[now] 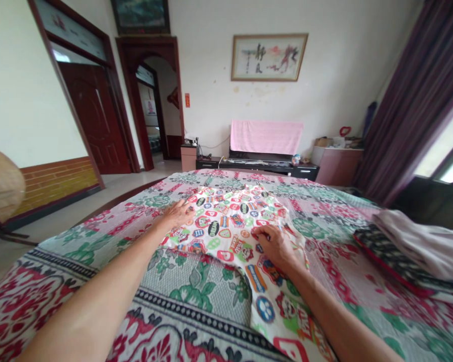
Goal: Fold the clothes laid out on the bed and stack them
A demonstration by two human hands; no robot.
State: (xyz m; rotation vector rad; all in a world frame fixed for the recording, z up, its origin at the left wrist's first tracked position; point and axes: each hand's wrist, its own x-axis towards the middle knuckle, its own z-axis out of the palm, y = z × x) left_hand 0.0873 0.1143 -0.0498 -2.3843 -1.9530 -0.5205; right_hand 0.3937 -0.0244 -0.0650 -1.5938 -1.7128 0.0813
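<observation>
Nearest the person, a floral spread (196, 291) with a dark border band covers the broad surface at which both hands work. On it lies a printed garment (215, 229) of light cloth with coloured badges and lettering, its main part spread out ahead of the person and one long section running back toward the near edge, beneath the right forearm. The right hand (277, 244) rests on the garment's right part, fingers bent, thumb and forefinger close together; whether cloth is pinched between them, I cannot tell. Slightly farther off, the left hand (179, 213) lies on the garment's left edge, fingers reaching over the fabric; from where I stand, any grip there cannot be confirmed. Well apart, to the person's right, sits a pile of folded cloth (411, 251), pale on top, dark and patterned below. Beyond the spread stands a low black cabinet (305, 172), with a pink cloth (266, 136) draped over the screen above it. A framed picture (270, 57) hangs on the far wall.
</observation>
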